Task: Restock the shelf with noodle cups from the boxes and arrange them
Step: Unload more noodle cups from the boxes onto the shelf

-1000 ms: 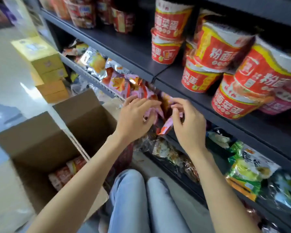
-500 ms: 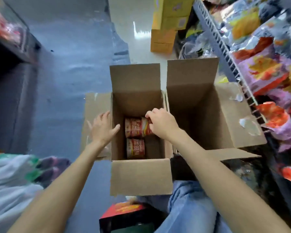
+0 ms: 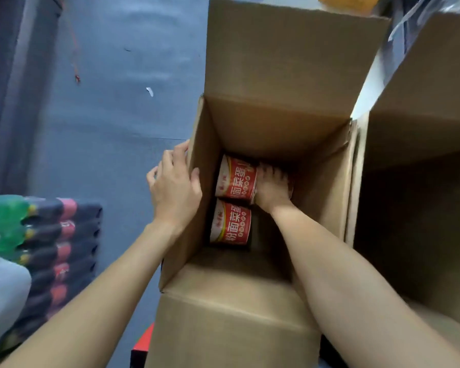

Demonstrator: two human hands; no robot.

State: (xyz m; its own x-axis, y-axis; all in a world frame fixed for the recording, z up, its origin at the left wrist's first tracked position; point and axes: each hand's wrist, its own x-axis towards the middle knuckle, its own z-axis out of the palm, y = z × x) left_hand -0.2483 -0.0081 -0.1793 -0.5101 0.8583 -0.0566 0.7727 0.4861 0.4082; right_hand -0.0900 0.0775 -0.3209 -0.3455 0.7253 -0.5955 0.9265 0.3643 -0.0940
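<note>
Grey shop floor (image 3: 112, 107) surrounds a tall open brown cardboard box (image 3: 276, 123). Two red paper noodle cups (image 3: 235, 179) lie on their sides at its bottom. Right hand (image 3: 272, 187) clasps the farther cup's end, fingers curled; left hand (image 3: 174, 181) grips the box wall. Light, crushable: best held around the rim.

I see a grey-blue floor (image 3: 112, 107) carrying everything here. An open cardboard box (image 3: 231, 322) stands on it at centre, flaps up. A second cardboard box (image 3: 422, 134) stands at its 3 o'clock, touching it or nearly so. At 9 o'clock, near the left edge, a shrink-wrapped pack of dark bottles (image 3: 61, 251) lies on the floor. Small scraps of litter (image 3: 149, 91) lie at 11 o'clock.
</note>
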